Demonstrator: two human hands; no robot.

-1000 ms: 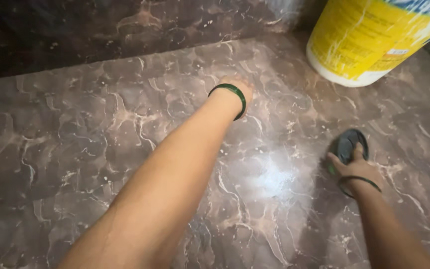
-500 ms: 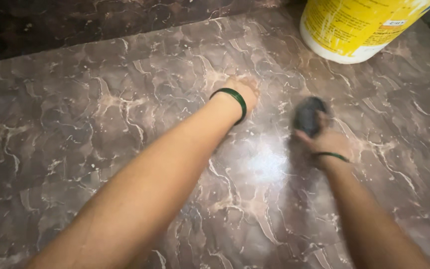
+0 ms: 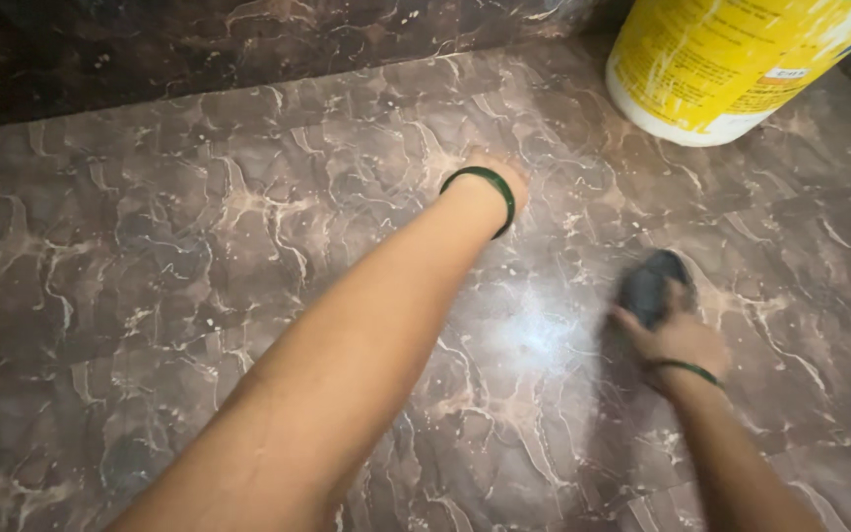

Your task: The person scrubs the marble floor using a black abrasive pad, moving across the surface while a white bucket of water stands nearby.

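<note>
Two hands down on the marble floor

Starting at the left, brown marble floor point(image 3: 150, 256) with pale veins fills the view. Next comes the left hand point(image 3: 504, 175), green bangle point(image 3: 485, 192) at the wrist, planted on the floor with its fingers out of sight past the wrist, so I cannot tell its grip. Further right, the right hand point(image 3: 680, 337) presses a dark scrub pad point(image 3: 647, 286) flat to the floor, grip closed over its near edge. Top right, well apart, stands a yellow bucket point(image 3: 731, 59).
</note>
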